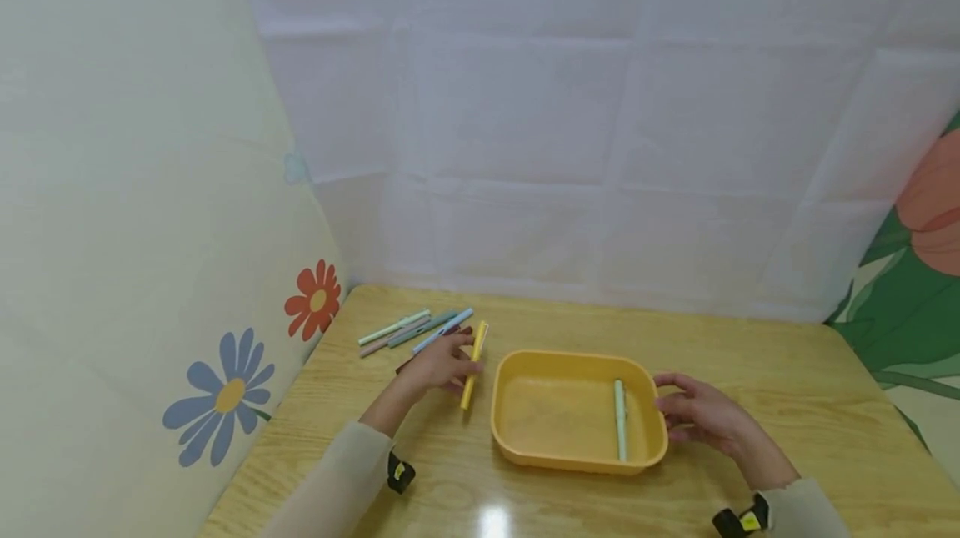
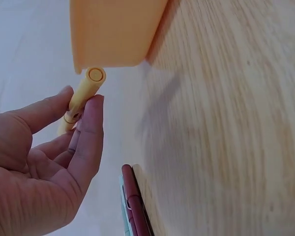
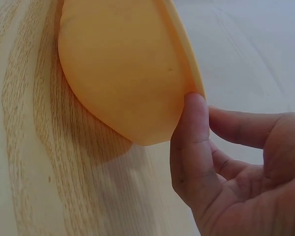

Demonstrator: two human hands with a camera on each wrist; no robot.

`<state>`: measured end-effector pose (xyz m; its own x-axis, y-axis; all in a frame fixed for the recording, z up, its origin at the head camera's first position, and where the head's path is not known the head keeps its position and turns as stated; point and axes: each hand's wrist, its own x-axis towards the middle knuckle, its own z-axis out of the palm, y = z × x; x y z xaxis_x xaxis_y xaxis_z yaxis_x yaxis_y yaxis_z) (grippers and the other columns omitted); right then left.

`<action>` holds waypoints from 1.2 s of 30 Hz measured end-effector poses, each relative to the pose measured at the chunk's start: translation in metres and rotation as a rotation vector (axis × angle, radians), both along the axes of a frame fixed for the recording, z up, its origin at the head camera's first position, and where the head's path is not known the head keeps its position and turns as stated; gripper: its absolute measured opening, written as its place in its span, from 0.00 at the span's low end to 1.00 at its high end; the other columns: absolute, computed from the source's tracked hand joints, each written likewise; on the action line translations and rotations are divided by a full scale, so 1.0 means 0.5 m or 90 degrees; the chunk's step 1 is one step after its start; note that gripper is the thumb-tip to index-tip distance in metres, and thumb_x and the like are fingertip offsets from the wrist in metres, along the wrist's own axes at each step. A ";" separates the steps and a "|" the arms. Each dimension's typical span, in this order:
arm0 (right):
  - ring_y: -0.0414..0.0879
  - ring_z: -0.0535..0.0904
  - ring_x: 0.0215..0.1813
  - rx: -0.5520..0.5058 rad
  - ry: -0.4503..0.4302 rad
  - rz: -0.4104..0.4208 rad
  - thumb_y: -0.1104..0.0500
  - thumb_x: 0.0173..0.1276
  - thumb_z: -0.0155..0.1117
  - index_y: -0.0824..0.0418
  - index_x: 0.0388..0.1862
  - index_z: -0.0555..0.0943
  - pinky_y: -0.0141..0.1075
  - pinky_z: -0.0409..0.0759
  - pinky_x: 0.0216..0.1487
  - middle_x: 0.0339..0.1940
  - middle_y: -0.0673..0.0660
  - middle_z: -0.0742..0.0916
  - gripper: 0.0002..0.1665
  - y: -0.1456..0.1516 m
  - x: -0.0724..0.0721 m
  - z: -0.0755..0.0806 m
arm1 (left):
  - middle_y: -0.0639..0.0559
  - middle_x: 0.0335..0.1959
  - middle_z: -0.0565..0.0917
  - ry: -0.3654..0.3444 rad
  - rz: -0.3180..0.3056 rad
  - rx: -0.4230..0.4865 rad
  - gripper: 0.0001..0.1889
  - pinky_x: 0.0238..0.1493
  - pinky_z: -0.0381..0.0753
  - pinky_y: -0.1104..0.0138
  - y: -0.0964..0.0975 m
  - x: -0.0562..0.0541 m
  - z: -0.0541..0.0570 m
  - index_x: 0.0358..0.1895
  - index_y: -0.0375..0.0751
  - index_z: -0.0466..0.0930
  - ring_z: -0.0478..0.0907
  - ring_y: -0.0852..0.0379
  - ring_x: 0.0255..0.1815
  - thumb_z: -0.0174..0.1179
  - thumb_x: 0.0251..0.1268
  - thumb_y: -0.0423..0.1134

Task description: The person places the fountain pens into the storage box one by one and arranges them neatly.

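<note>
The left hand (image 1: 437, 365) pinches one yellow pen (image 2: 86, 89) beside the tray's (image 1: 562, 413) left edge; the right hand's (image 1: 705, 413) fingers touch its right edge, grip unclear. One green pen (image 1: 620, 421) lies inside, right. Five pens (image 1: 422, 329) cluster near the bench's (image 1: 750, 346) back-left corner. Yellow labels (image 1: 750, 521): unreadably small.

The left arm (image 1: 390, 411) and the right arm (image 1: 763, 456) both reach forward and in toward the middle, with long pale sleeves (image 1: 337, 471) on them. The left hand (image 1: 442, 363) makes a pinch, with the thumb on one side and bent fingers on the other. The right hand (image 1: 701, 413) has bent fingers too, and its thumb is close to them, pinching.
</note>
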<state>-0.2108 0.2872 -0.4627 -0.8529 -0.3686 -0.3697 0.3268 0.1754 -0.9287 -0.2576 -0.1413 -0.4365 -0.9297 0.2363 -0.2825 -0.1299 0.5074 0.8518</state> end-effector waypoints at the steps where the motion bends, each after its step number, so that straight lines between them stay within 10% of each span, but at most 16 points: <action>1: 0.45 0.82 0.38 0.000 0.001 0.000 0.60 0.75 0.60 0.71 0.71 0.63 0.35 0.86 0.36 0.37 0.53 0.85 0.31 0.001 -0.001 0.000 | 0.38 0.46 0.82 -0.001 -0.003 0.010 0.35 0.35 0.89 0.57 0.001 0.002 0.002 0.76 0.29 0.60 0.84 0.51 0.34 0.64 0.69 0.32; 19: 0.44 0.83 0.37 -0.028 0.007 0.000 0.61 0.75 0.60 0.72 0.70 0.62 0.35 0.86 0.36 0.35 0.52 0.86 0.32 0.004 0.002 -0.005 | 0.37 0.48 0.78 0.005 0.035 0.126 0.32 0.41 0.89 0.56 0.037 0.029 0.017 0.73 0.26 0.62 0.84 0.53 0.37 0.63 0.70 0.31; 36: 0.44 0.83 0.36 -0.034 0.017 -0.014 0.61 0.75 0.60 0.72 0.70 0.62 0.34 0.86 0.35 0.35 0.52 0.85 0.32 0.001 0.004 -0.013 | 0.41 0.44 0.75 0.007 -0.021 0.176 0.31 0.36 0.90 0.59 0.082 0.039 0.016 0.73 0.27 0.64 0.85 0.46 0.39 0.62 0.70 0.31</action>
